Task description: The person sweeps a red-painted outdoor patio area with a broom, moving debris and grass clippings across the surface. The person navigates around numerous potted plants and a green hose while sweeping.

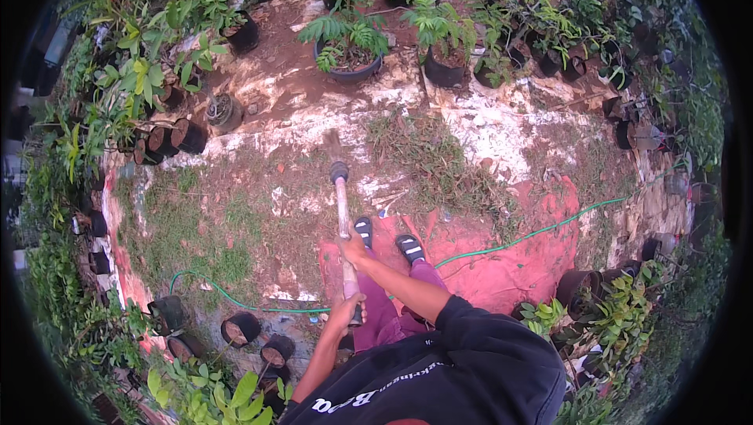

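Observation:
Both my hands grip the pale wooden handle (343,207) of a long-handled garden tool, perhaps a hoe. My left hand (344,310) is wrapped around its butt end, near a dark grip close to my body. Farther up the shaft, my right hand (353,249) closes around the middle. A dark collar (339,172) joins the shaft to a brown blade (333,143), which is blurred, so its shape is unclear. The blade is over soil and worn white sheeting (376,186). Right of it lies a heap of loose uprooted grass (435,157).
A green hose (532,233) crosses the ground and passes behind my legs. My sandalled feet (410,246) are on or beside a red tarp (500,260). Potted plants (350,63) ring the area, with several tipped black pots (170,139) at left. Short grass (212,236) covers the left ground.

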Demonstrator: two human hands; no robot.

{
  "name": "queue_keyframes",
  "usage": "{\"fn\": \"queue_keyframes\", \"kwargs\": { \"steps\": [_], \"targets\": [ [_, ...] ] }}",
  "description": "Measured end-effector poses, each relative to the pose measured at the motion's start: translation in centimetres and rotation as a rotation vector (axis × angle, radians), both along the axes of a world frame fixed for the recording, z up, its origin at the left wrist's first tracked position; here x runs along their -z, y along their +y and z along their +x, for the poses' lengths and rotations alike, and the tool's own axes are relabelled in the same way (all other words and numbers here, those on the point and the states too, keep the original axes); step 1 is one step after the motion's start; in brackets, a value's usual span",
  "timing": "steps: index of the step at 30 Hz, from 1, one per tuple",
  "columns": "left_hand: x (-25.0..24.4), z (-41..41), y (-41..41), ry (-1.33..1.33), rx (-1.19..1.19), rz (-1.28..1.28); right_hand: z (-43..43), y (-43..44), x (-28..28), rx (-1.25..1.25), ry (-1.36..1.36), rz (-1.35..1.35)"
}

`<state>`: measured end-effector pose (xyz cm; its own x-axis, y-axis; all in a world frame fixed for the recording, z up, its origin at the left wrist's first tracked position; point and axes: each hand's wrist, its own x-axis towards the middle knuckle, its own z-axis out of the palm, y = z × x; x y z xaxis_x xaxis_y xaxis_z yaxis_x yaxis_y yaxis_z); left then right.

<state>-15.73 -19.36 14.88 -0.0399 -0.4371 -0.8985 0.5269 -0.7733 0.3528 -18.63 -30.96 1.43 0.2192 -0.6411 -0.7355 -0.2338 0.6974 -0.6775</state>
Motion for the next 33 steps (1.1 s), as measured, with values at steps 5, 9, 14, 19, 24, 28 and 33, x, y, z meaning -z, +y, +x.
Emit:
{"fn": "queue_keyframes", "kwargs": {
  "steps": [5, 9, 14, 19, 24, 28, 33],
  "targets": [
    [15.5, 2.2, -6.6, 0.000, -0.090, 0.075, 5.3, -6.7, 11.1, -0.161, -0.095, -0.013],
    [17.4, 1.9, -13.8, -0.065, 0.107, 0.057, 2.9, -11.4, 21.7, -0.120, 0.163, -0.058],
    [16.1, 1.3, -13.1, -0.284, 0.482, 0.037, 0.4, -8.3, 21.4, 0.335, -0.081, 0.167],
    [14.3, 3.0, -11.0, -0.096, 0.854, 0.058, -1.9, -3.1, 16.6, 0.818, -0.043, 0.198],
    [13.7, -0.8, -10.7, 0.023, 1.064, -0.056, -9.4, -2.8, 11.0, 1.016, -0.005, 0.164],
    [12.4, -8.1, -12.8, 0.056, 1.343, -0.153, -18.9, -1.7, 9.6, 1.195, 0.093, 0.004],
    [6.1, -21.1, -13.7, 0.008, 1.568, -0.371, -32.5, 1.9, 6.2, 1.404, -0.117, 0.009]
  ]
}}
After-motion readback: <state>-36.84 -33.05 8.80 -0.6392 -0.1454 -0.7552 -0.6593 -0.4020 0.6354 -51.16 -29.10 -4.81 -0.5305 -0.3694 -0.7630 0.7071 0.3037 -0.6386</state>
